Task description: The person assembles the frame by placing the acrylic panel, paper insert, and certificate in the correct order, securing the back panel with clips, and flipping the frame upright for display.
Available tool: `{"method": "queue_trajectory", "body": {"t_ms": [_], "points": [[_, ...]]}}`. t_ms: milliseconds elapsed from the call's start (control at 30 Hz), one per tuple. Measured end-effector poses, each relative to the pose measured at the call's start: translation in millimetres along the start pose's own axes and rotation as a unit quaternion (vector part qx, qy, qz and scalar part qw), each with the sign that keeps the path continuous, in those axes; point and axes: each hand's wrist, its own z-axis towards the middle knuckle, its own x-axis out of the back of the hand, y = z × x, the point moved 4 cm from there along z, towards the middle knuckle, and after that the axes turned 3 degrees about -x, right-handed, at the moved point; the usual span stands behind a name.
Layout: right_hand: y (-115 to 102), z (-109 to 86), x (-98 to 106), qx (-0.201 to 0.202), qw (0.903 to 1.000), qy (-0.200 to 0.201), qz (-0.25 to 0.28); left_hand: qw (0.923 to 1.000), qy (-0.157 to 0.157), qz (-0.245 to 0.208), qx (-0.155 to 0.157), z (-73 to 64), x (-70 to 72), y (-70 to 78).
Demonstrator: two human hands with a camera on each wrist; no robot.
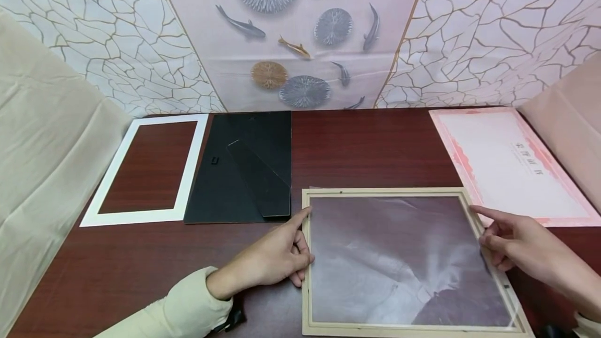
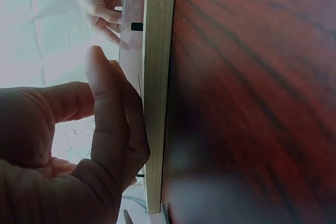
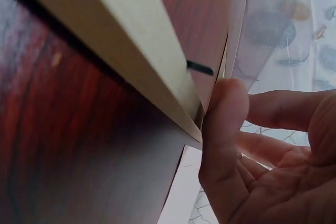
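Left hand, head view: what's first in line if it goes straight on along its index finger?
Likely the pale frame's left rail: the left hand's index fingertip is at it, with the clear sheet beyond. Depth is unclear, so it might pass over the rail.

Pink-edged paper point(image 1: 507, 176): I see a row of dark characters point(image 1: 530, 159), seemingly Chinese, turned sideways; too blurred for me to read surely.
Small print point(image 1: 521, 160): alongside that row, too tiny for me.
Black board point(image 1: 218, 184): I spot a faint mark point(image 1: 252, 118) near its far edge, unreadable.
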Motion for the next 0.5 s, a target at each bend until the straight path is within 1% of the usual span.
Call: {"method": "queue_trajectory", "body": {"t_ms": [133,267,400,500], "points": [[-3.1,-0.6,-1.2,0.023,0.9993,0.023,-0.020,0.9996,0.006,0.028,-0.004,0.6,-0.9,-0.4],[-8.6,-2.4,-2.4,0.054,0.9951,0.061,-0.056,0.9962,0.016,0.086,-0.002,1.8,-0.6,-0.5],[-9.7,-2.2,-2.7,0.067,0.9891,0.089,-0.097,0.9893,0.028,0.143,0.005,2.0,0.6,-0.1],[-7.9,-1.6,-2.9,0.079,0.9851,0.104,-0.112,0.9804,0.039,0.193,-0.002,1.9,1.8,0.8]]}}
